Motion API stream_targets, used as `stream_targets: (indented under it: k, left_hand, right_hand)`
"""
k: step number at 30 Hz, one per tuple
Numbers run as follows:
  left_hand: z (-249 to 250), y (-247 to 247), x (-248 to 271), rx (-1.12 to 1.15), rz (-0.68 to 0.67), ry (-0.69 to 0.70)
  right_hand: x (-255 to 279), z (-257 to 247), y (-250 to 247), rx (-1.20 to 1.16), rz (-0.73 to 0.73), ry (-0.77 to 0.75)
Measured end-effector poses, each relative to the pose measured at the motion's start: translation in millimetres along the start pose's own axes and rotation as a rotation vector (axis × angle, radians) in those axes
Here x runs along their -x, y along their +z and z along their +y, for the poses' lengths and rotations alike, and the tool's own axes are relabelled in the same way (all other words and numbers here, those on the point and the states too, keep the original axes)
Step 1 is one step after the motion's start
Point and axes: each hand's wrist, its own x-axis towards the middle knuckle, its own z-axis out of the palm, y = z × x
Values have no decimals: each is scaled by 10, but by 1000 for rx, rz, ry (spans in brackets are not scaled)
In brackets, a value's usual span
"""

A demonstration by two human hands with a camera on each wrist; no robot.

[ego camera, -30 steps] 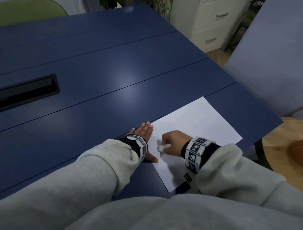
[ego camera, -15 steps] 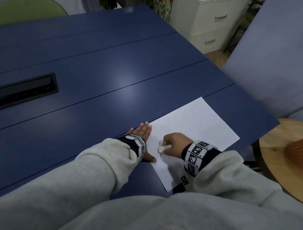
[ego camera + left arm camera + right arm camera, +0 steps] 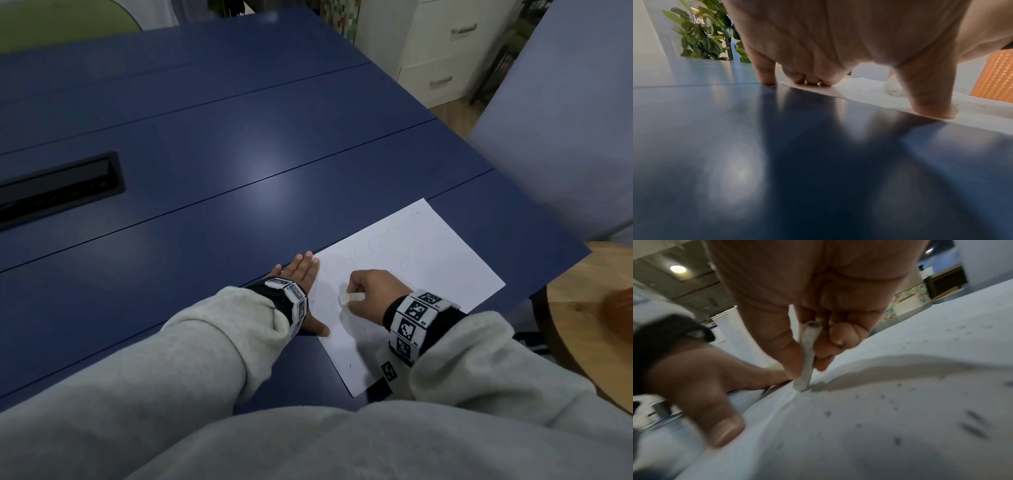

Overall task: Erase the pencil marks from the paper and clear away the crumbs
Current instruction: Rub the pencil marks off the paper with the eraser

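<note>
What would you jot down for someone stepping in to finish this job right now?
Left hand: flat, fingers pressing the paper's left edge to the blue table.
Right hand: pinches the white eraser, tip on the sheet.
Done: rubbing near the left side; dark crumbs lie scattered there.
Left: faint pencil marks farther up the sheet, then clear the crumbs.

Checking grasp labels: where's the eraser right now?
Head view: the eraser is pinched in the right hand, tip on the paper, just right of the left hand.
</note>
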Motion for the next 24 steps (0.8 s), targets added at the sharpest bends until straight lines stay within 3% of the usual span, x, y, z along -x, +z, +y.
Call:
stream_targets:
  k: [4,9,14,19,24]
  left_hand:
    - [-3,2,-11,2,-2,0]
    - [-7,10,-17,4,2,3]
    - [-24,44,-32,-4,10,12]
    - [-7,5,-19,-1,0,9]
    - [-15,40,-30,-8,14,13]
  right_hand:
    - [56,-58,44,58,-170,-79]
    - [-44,-61,-23,31,-50,-29]
    - [56,-142,56,107,-210,-123]
    - [-84,-79,-78,48,-71,-36]
    - [68,-169,41,65,-244,-131]
